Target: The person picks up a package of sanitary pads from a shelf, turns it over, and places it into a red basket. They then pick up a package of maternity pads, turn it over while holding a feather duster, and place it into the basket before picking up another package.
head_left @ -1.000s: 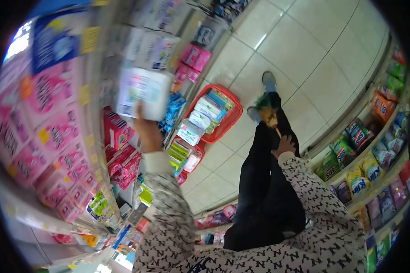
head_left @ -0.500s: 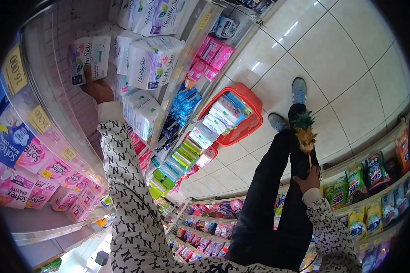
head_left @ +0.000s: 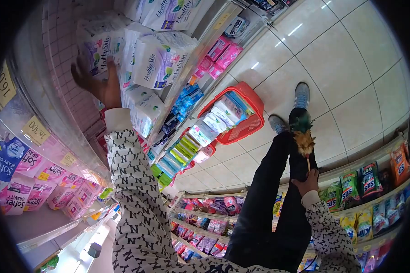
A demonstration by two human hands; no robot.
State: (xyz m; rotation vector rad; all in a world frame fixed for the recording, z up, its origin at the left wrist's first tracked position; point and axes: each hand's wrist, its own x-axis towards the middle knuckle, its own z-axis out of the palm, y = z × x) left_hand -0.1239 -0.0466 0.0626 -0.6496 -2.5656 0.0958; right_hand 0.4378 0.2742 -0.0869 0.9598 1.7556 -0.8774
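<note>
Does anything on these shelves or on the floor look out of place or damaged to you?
Slightly: near the left hand, the white Healthy Skin packs sit at uneven angles instead of in one straight row. No spill shows on the visible floor.

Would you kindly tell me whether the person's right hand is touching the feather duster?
Touching: the head view shows the right hand gripping the thin handle of the feather duster, its feathers beyond the fingers.
</note>
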